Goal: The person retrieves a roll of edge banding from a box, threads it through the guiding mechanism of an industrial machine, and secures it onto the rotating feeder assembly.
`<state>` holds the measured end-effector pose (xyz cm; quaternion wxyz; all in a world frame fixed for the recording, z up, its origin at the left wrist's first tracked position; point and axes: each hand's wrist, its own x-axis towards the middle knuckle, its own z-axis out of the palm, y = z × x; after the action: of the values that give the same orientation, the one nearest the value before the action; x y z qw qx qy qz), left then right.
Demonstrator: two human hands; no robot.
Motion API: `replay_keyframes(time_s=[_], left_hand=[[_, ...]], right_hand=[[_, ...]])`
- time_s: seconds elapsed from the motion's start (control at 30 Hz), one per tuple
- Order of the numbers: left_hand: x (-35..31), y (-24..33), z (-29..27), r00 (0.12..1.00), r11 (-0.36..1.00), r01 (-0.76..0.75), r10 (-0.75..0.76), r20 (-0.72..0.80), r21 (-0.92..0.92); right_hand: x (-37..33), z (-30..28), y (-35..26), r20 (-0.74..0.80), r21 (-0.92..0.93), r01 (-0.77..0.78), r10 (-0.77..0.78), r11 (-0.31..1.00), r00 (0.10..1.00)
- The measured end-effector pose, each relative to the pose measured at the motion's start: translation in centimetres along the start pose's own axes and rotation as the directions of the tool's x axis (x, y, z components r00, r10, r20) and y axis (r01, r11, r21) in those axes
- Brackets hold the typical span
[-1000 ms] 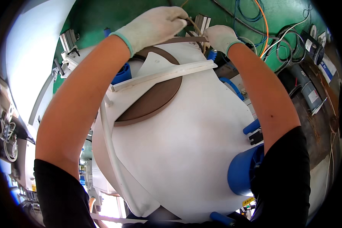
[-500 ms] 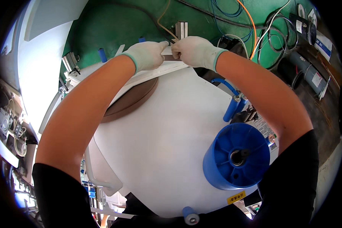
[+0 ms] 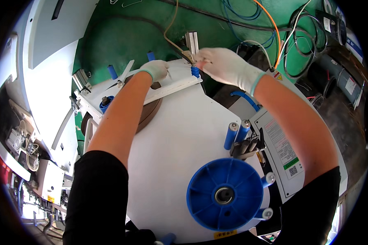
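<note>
Brown roll (image 3: 148, 112): below left hand (image 3: 156, 70), partly under white bar (image 3: 173, 90); likely heavy, firm; best held by rim. Left hand bunched, right hand (image 3: 224, 68) curled beside blue post (image 3: 195, 72); whether either grips anything, cannot tell.

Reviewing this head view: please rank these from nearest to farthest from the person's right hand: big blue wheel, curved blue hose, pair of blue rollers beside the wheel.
From the right hand:
1. Curved blue hose: just below the hand, slightly right.
2. Pair of blue rollers: farther down, side by side.
3. Big blue wheel: lowest of the three.
</note>
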<state>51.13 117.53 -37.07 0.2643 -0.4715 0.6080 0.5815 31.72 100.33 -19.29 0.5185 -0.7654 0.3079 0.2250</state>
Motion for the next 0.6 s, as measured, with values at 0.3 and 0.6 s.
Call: replay_keyframes(time_s=[0.3,0.6], left_hand=[[2.7,1.0,4.1,0.994,0.975,0.075,-0.090,-0.062,-0.211],[0.7,3.7,1.2,0.956,0.956,0.294,-0.294,0.010,-0.018]], right_hand=[[-4.0,2.1,4.1,0.202,0.156,-0.333,0.300,0.930,0.932],[-2.4,4.0,6.3,0.051,0.027,-0.133,0.132,0.991,0.990]])
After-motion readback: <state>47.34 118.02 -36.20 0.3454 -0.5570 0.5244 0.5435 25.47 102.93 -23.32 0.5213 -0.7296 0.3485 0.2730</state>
